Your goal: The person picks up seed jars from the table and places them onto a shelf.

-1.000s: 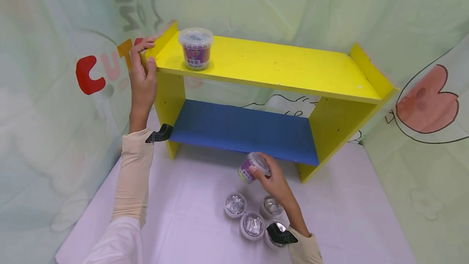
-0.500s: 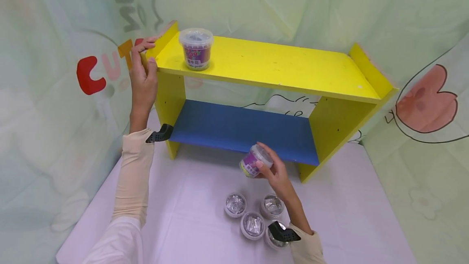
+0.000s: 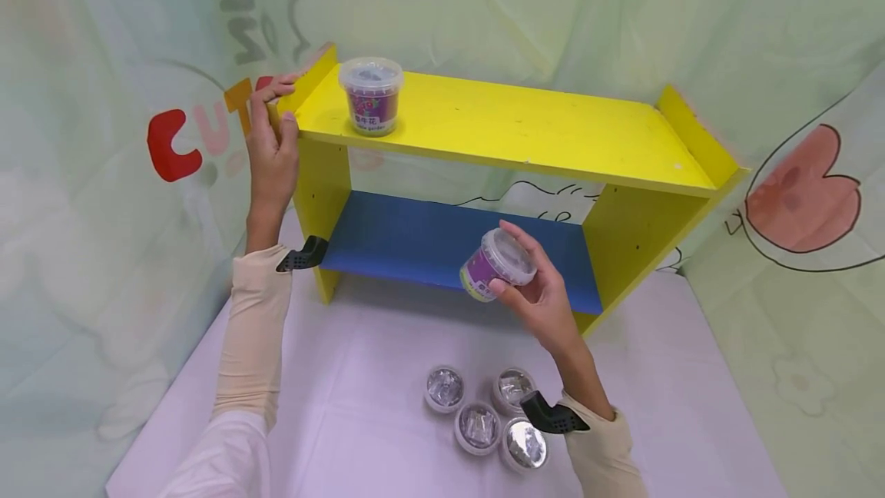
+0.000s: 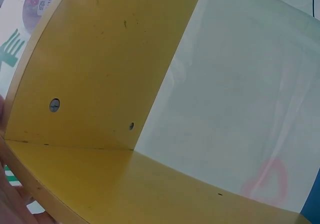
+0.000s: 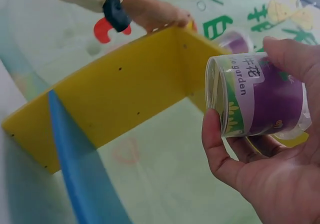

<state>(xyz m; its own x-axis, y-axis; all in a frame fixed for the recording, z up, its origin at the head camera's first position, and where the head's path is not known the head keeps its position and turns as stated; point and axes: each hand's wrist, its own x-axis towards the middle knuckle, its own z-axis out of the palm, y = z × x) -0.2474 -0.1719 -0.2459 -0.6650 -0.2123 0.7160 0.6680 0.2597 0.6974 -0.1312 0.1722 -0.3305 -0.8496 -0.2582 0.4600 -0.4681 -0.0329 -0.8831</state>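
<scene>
My right hand holds a clear lidded plastic tub with a purple printed label. The tub is tilted and overlaps the blue lower board in the head view. In the right wrist view, fingers and thumb wrap the same tub, with its base facing left. My left hand grips the upper left end of the yellow shelf, thumb at the front and fingers over the side panel. A matching tub stands upright on the yellow top board, close to that hand.
Several more tubs, among them one with a shiny silver top, stand grouped on the white-covered table before the shelf. The shelf's blue lower board spans between yellow side panels. Printed pale green curtains surround the table.
My right hand has lifted the tub up and slightly right, from above the table to in front of the blue board. My left hand keeps its grip on the shelf.
</scene>
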